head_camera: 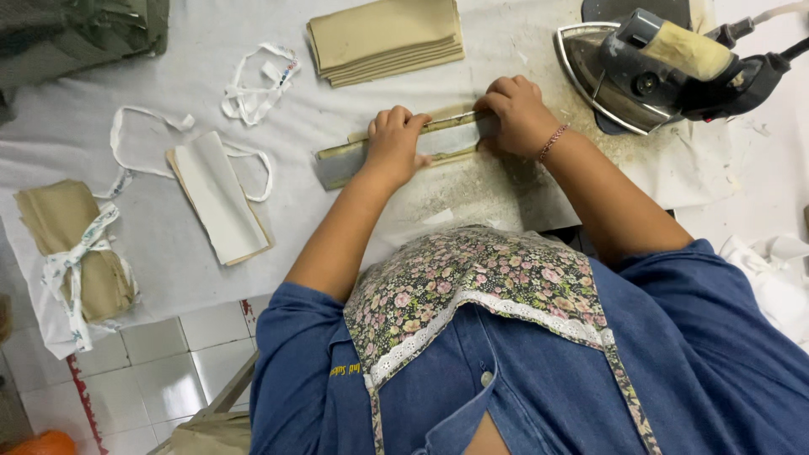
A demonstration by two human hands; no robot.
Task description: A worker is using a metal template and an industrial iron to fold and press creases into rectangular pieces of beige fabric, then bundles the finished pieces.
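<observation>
We press our left hand [393, 145] and right hand [518, 114] flat on the narrow folded khaki fabric strip [447, 139], pinning it just left of the grey steam iron [653, 72]; uneven pressure could skew the fold, and the iron could scorch a straying wrist.

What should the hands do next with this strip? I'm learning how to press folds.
Probably keep both hands pinning the fold, then reach for the iron. The left hand and right hand press the khaki strip flat against a metal template, and the iron sits just beside the right hand.

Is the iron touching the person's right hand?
Apart. The head view shows bare ironing surface between the iron and the right hand, which presses the folded fabric strip.
</observation>
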